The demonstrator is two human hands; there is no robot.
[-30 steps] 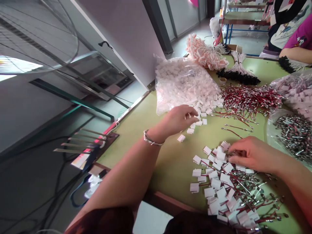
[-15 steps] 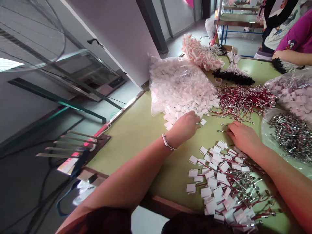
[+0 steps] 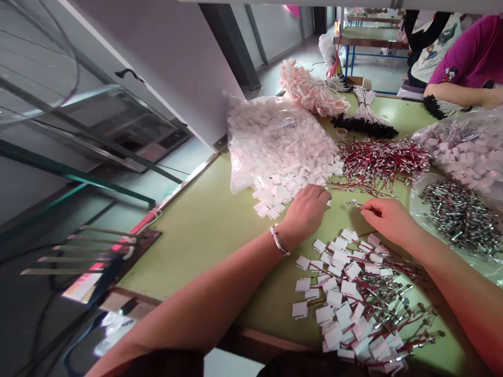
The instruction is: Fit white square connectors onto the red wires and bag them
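Observation:
My left hand (image 3: 307, 210), with a white band at the wrist, is closed just right of the loose white connector housings (image 3: 271, 196). A sliver of one white plastic housing (image 3: 329, 203) shows at its fingertips; the rest is covered by the fingers. Facing it, my right hand (image 3: 387, 219) pinches a thin wire whose metal terminals (image 3: 353, 202) point left towards my left hand. A small gap separates the two hands. Below them lies a pile of white housings fitted with red wires (image 3: 346, 288), their metal ends pointing right.
A clear bag of white housings (image 3: 279, 136) lies behind my left hand. Red wires with metal ends (image 3: 385, 159) are heaped farther back. Right stand a bag of metal-ended parts (image 3: 463, 214) and another housing bag (image 3: 463, 149). Wire bundles (image 3: 365, 118) and a person's arm (image 3: 459, 94) are beyond.
My left hand has moved right, off the loose housings, with the housing now at its fingertips. The terminals in my right hand, spread apart before, are now close together. The view has shifted slightly.

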